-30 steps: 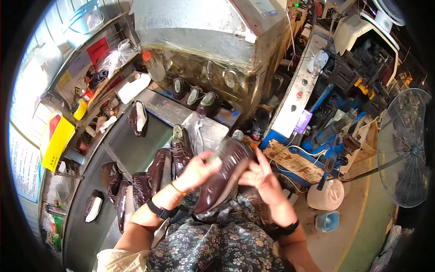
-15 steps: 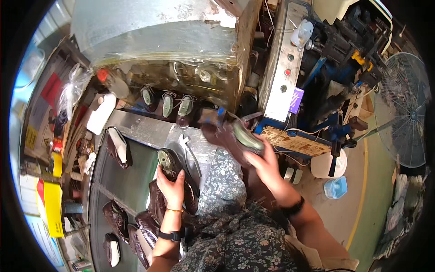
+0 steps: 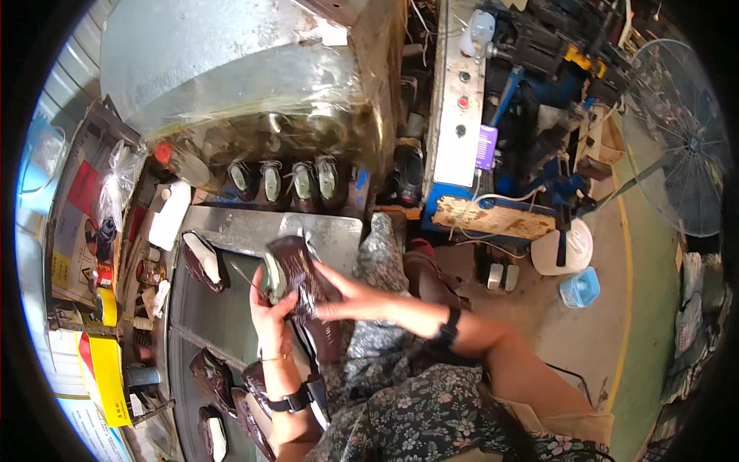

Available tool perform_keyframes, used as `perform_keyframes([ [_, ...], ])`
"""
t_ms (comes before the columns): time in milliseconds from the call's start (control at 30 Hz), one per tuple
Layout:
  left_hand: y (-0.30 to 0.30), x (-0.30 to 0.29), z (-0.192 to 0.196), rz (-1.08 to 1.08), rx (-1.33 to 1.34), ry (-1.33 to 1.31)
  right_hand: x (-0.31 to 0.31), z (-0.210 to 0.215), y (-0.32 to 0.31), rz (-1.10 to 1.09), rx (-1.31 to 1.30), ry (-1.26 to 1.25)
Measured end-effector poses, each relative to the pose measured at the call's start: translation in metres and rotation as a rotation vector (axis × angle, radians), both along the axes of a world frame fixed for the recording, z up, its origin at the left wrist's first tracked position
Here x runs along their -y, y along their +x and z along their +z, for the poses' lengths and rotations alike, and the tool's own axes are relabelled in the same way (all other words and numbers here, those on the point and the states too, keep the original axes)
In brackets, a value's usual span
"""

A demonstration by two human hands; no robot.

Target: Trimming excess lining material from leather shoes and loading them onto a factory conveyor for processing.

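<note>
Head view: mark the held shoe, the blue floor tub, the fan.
Held shoe (image 3: pixel 297 266): head view, on its brown upper.
Blue floor tub (image 3: pixel 583 297): head view, on its side wall.
Fan (image 3: pixel 693 144): head view, on its hub.

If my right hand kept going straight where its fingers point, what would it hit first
The dark brown shoe comes first; your right hand seems to be against it. Your left hand lies roughly beyond, though depth is unclear.
</note>
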State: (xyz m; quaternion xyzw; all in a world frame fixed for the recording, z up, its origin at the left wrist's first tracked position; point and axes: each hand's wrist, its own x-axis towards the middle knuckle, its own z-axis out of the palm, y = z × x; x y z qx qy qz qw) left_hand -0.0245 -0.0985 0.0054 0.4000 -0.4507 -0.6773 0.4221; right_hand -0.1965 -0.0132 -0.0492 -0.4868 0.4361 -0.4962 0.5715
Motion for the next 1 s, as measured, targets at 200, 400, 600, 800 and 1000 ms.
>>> perform_keyframes([
  [200,-0.083,-0.1,0.034,-0.302,-0.35,0.154,-0.128,0.09,-0.064,-0.365,0.342,-0.092],
  [400,-0.06,-0.125,0.033,-0.795,-0.156,0.158,-0.257,0.148,-0.159,-0.847,-0.315,-0.101],
  [600,0.009,-0.116,-0.009,-0.366,0.13,0.241,-0.292,0.211,-0.3,-1.236,-0.802,-0.211],
  [800,0.019,-0.129,-0.011,-0.298,0.083,0.247,-0.25,0.248,-0.404,-1.418,-1.349,0.226],
  [1000,0.003,-0.144,-0.006,-0.378,0.143,0.239,-0.211,0.25,-0.413,-1.16,-1.624,0.56],
])
